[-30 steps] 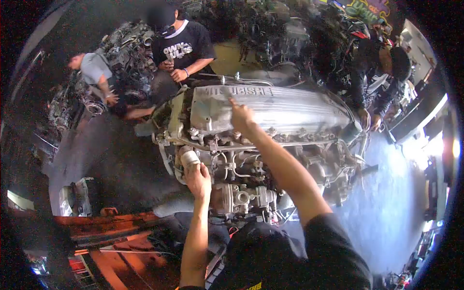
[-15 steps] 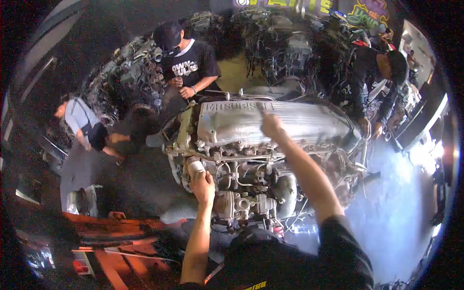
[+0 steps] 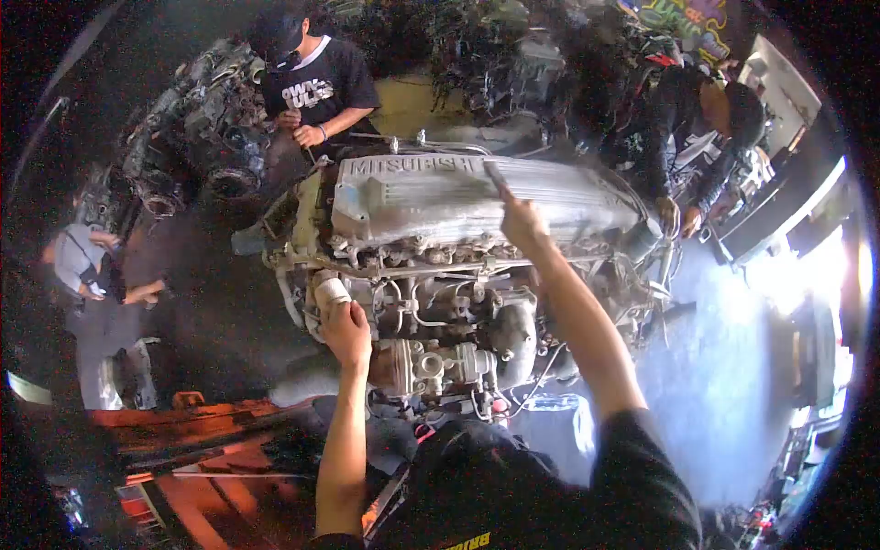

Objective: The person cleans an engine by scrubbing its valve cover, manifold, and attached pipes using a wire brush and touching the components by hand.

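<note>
Dark engines (image 3: 206, 128) are crowding behind the Mitsubishi engine (image 3: 431, 362); the left hand (image 3: 347, 335) is gripping a pale cylinder (image 3: 331, 292) against it, the right hand (image 3: 525, 225) is pointing over its valve cover (image 3: 412, 203), grip unclear.

Your strongest light comes in from the right, where white glare burns out detail and spills a bluish haze over the floor (image 3: 720, 394). You get a silvery sheen along the ribbed engine cover (image 3: 477, 202), its raised lettering mostly readable, while the engines (image 3: 215, 128) behind sink into murky shadow. The left side is dim and grainy, and the person there (image 3: 84, 261) looks soft and smeared. Around the pointing fingertip of your right hand (image 3: 524, 225) you have blur too. The orange frame (image 3: 229, 500) at the bottom is unevenly lit, bright patches against near-black. Your wide lens bends shapes towards the rim, and the corners fall to speckled black.
</note>
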{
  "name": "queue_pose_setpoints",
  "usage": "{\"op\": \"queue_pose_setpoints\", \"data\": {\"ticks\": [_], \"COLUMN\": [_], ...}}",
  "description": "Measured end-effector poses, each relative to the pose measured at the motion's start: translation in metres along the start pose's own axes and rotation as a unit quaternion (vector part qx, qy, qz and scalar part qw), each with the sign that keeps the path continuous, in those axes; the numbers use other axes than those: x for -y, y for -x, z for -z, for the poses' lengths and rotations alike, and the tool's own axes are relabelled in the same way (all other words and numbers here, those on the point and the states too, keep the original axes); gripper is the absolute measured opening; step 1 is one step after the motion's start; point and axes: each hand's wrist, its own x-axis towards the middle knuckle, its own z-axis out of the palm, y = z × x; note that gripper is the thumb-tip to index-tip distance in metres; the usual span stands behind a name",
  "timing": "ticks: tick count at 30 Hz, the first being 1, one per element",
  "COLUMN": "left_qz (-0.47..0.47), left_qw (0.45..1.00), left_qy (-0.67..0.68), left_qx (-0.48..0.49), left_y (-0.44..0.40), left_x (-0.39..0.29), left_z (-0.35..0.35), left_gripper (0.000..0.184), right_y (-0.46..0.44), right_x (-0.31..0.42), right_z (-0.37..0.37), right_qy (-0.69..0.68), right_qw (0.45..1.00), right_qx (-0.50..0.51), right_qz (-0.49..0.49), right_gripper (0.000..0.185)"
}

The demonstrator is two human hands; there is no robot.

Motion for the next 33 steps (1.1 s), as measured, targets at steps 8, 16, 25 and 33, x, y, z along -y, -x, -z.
{"op": "queue_pose_setpoints", "data": {"ticks": [8, 16, 25, 33], "left_qz": [-0.044, -0.039, -0.079, -0.023], "left_qw": [0.999, 0.999, 0.997, 1.000], "left_qy": [-0.018, 0.009, 0.012, -0.016], "left_qx": [-0.018, -0.033, -0.015, -0.012], "left_y": [-0.006, -0.003, -0.007, -0.003], "left_x": [-0.004, 0.011, 0.003, 0.001], "left_z": [0.007, -0.008, 0.002, 0.003], "left_gripper": [0.019, 0.015, 0.022, 0.022], "right_y": [-0.096, -0.039, 0.021, 0.011], "right_x": [0.015, 0.206, -0.034, -0.045], "right_z": [-0.142, 0.004, 0.054, 0.069], "right_qy": [0.587, -0.160, 0.002, 0.156], "right_qw": [0.670, 0.985, 0.996, 0.983], "right_qx": [-0.433, 0.064, 0.070, 0.093], "right_qz": [0.138, 0.024, -0.063, -0.017], "right_gripper": [0.037, 0.046, 0.057, 0.048]}}
